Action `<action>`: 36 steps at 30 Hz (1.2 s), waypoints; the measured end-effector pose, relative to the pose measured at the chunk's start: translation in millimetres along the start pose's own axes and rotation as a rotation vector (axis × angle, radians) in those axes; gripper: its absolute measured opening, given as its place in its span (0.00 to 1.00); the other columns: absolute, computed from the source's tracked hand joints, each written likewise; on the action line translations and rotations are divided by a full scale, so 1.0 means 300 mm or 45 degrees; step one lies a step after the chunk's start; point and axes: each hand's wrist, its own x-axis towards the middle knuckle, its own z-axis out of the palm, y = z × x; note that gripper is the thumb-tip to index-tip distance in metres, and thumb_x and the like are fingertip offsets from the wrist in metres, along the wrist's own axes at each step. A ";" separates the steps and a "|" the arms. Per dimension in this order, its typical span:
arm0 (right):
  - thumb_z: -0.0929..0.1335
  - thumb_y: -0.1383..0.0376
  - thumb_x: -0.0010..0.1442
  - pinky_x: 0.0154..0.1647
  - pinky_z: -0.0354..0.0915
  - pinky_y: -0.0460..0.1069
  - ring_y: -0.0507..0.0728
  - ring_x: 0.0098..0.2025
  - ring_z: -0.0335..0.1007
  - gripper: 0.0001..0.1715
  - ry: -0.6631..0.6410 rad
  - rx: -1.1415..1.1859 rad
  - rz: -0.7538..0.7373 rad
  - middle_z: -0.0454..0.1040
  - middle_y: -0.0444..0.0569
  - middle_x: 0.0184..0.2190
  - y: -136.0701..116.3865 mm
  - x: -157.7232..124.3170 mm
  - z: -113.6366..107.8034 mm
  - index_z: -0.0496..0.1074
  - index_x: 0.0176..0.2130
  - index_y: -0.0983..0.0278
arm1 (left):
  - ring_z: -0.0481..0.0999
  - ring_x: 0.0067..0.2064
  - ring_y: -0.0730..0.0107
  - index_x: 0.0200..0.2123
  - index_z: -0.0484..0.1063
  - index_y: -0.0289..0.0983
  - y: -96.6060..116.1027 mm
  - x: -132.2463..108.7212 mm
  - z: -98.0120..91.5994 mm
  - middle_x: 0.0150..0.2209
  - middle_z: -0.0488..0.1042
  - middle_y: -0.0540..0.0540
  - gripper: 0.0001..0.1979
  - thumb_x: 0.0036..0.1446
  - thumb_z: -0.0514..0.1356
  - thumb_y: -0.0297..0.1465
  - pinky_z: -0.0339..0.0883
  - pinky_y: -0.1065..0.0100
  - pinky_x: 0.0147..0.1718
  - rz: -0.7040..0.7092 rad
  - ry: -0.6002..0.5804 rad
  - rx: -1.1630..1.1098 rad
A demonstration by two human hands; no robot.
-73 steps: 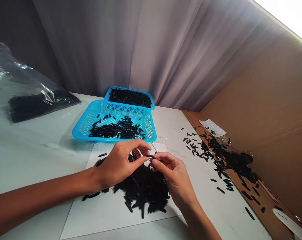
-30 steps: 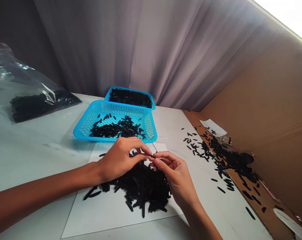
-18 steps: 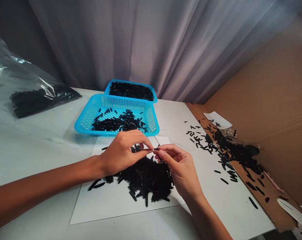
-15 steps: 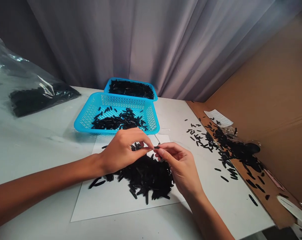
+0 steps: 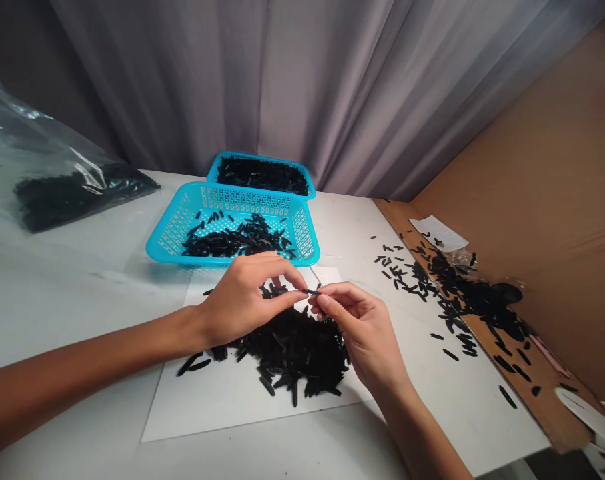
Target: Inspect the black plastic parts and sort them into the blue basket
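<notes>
Over a heap of slim black pieces [image 5: 302, 357] on a white sheet [image 5: 182, 413], my left hand [image 5: 249, 293] and my right hand [image 5: 365, 327] meet fingertip to fingertip. Between them runs one small, narrow black piece [image 5: 311, 292], pinched by thumb and forefinger at each end. Its exact kind is too small to make out. Just beyond the hands stands a blue perforated plastic basket [image 5: 157, 250] with a loose layer of similar black pieces in it.
A second blue basket [image 5: 312, 190], full of black pieces, stands behind. A clear plastic bag [image 5: 82, 190] with black contents lies at left. Loose pieces [image 5: 452, 307] spread along the right edge near a white paper [image 5: 445, 235], a brown panel and a grey curtain [image 5: 292, 80].
The fingertips have shifted slightly, and more of the black piece shows between them. Both hands stay over the heap in nearly the same place.
</notes>
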 end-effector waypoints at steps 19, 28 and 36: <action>0.75 0.64 0.57 0.35 0.67 0.46 0.51 0.30 0.72 0.04 0.010 0.030 -0.009 0.78 0.43 0.28 -0.005 0.000 0.001 0.80 0.35 0.61 | 0.76 0.33 0.70 0.32 0.78 0.37 0.005 -0.003 0.001 0.31 0.80 0.51 0.02 0.58 0.66 0.28 0.67 0.68 0.34 0.036 -0.047 0.040; 0.76 0.62 0.56 0.37 0.68 0.48 0.53 0.31 0.73 0.07 0.082 0.055 0.057 0.80 0.46 0.30 0.001 0.004 0.004 0.79 0.35 0.62 | 0.76 0.45 0.63 0.53 0.69 0.37 -0.036 0.036 -0.028 0.47 0.77 0.44 0.20 0.57 0.66 0.28 0.69 0.65 0.40 -0.163 0.437 0.344; 0.77 0.62 0.54 0.38 0.70 0.50 0.56 0.34 0.76 0.06 0.249 -0.075 -0.056 0.80 0.45 0.30 0.016 -0.010 0.045 0.79 0.32 0.60 | 0.76 0.41 0.63 0.45 0.72 0.36 0.029 -0.064 0.050 0.39 0.79 0.45 0.10 0.61 0.64 0.31 0.69 0.62 0.40 0.284 -0.152 0.266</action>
